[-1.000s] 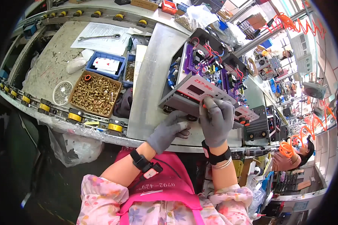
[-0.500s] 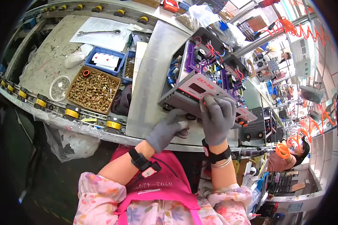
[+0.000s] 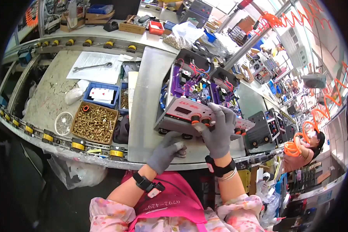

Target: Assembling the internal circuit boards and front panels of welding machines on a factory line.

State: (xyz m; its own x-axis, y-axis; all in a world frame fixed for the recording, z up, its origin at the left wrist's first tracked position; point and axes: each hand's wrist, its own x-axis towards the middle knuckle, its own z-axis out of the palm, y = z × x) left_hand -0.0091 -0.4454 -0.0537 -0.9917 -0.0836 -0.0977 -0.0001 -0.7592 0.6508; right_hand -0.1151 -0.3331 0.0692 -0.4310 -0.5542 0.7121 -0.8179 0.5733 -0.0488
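Note:
An open machine housing [image 3: 178, 123] with a grey front panel and bare purple circuit boards [image 3: 185, 86] stands tilted on the bench. Two black knobs with orange rims [image 3: 196, 119] sit on its panel. My right hand [image 3: 219, 133], in a grey glove, is at the panel's right part, thumb just under the knobs and fingers apart by the upper edge. In front of the housing's lower edge, my left hand [image 3: 166, 153], also gloved, has its fingers curled in; whatever they hold, if anything, is hidden. A second similar unit [image 3: 241, 127] with knobs stands to the right.
To the left are a box of brass fittings [image 3: 94, 123], a blue tray [image 3: 101, 94] with cards, a round dish of small parts [image 3: 63, 123] and a wrench [image 3: 92, 67] on paper. A roller rail [image 3: 78, 144] edges the bench. A person [image 3: 303, 150] is at the far right.
My right hand has shifted on the panel, its thumb and fingers now apart, and the two knobs it covered now show. My left hand stays curled in front of the housing. The view has shifted.

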